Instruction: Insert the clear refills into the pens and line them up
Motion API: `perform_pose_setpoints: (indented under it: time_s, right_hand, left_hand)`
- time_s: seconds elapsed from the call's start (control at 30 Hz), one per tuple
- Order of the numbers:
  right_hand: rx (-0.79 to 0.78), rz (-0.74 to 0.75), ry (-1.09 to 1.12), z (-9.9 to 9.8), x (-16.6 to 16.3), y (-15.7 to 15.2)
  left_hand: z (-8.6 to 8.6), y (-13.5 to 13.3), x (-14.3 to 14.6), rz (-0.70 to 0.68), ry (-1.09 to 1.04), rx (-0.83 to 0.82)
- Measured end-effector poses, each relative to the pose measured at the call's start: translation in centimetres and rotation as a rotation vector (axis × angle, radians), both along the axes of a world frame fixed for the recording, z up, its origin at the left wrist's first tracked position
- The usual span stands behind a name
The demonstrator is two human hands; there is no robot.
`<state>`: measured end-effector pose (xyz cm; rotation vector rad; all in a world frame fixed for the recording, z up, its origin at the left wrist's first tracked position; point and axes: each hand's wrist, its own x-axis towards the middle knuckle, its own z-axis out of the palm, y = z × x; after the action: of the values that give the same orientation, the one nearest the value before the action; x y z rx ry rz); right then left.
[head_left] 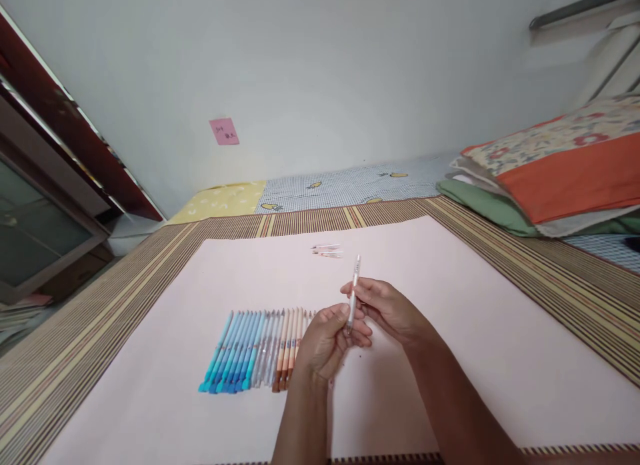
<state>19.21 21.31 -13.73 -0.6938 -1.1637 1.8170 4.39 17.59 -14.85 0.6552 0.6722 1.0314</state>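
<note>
Both hands hold one whitish, partly clear pen (355, 282), tilted nearly upright above the pink sheet (465, 332). My left hand (325, 338) grips its lower end between thumb and fingers. Higher up, my right hand (387, 308) pinches the barrel with thumb and fingertips. To the left lies a neat row of pens, with blue pens (233, 352), then clear grey pens (269, 348), then peach and brown pens (289, 348). My left hand and forearm hide the right end of that row. Beyond the hands lie a few thin pen refills (327, 251).
Under the sheet is a striped mat (125, 285). Folded bedding (565, 165) is piled at the back right, and patterned cloth (340, 185) runs along the wall. A pink note (225, 131) sticks to the wall. At far left stands a glass-fronted cabinet (40, 218).
</note>
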Motion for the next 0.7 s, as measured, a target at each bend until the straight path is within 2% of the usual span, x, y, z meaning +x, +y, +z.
perform_pose_setpoints:
  time_s: [0.27, 0.53, 0.7]
  right_hand:
    - [-0.050, -0.095, 0.054, -0.2, -1.6, -0.1]
    - [-0.073, 0.035, 0.098, -0.3, -0.8, -0.1]
    - [-0.083, -0.021, 0.108, -0.6, -1.0, 0.0]
  left_hand:
    - [-0.3, 0.1, 0.3, 0.091, 0.019, 0.067]
    - [-0.1, 0.1, 0.2, 0.026, -0.024, 0.015]
    - [-0.2, 0.1, 0.2, 0.054, 0.014, 0.053]
